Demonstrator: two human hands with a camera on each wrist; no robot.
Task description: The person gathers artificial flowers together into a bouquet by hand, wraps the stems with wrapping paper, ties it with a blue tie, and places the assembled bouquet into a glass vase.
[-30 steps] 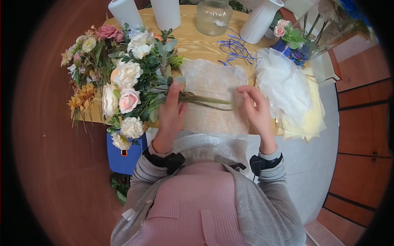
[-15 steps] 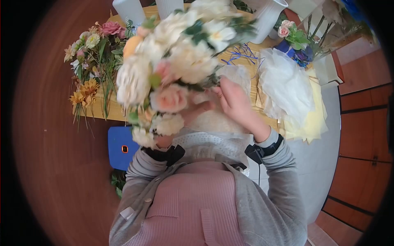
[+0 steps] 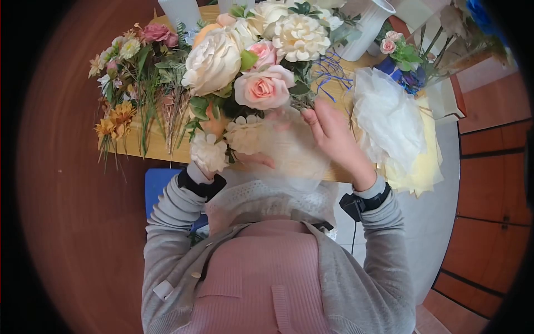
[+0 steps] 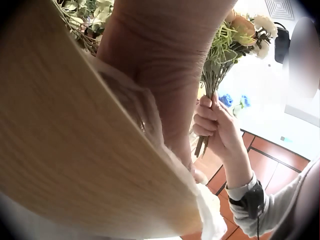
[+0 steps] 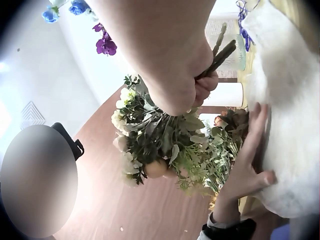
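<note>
A bouquet (image 3: 264, 86) of cream and pink artificial flowers with green leaves is held up in front of me, over the table. My right hand (image 3: 336, 133) grips its bundled stems; in the right wrist view the cut stem ends (image 5: 218, 59) stick out of the fist. Below the flowers, my left hand (image 5: 242, 175) lies at the edge of a sheer white wrapping sheet (image 5: 295, 125), its fingers extended and thumb spread. Blooms hide much of that hand in the head view. The sheet (image 3: 300, 153) hangs over the table's front edge.
More artificial flowers (image 3: 125, 83) lie on the left of the wooden table (image 3: 158, 146). Crumpled white sheets (image 3: 389, 119) and yellow paper (image 3: 431, 156) lie at the right. Blue ribbon (image 3: 334, 75) and a white vase (image 3: 367, 30) stand behind; a blue stool (image 3: 156, 189) is below.
The bouquet has been lifted off the sheet, turned blooms up, and its stems have passed into my right hand's grip. My left hand has let go and moved down to the sheet.
</note>
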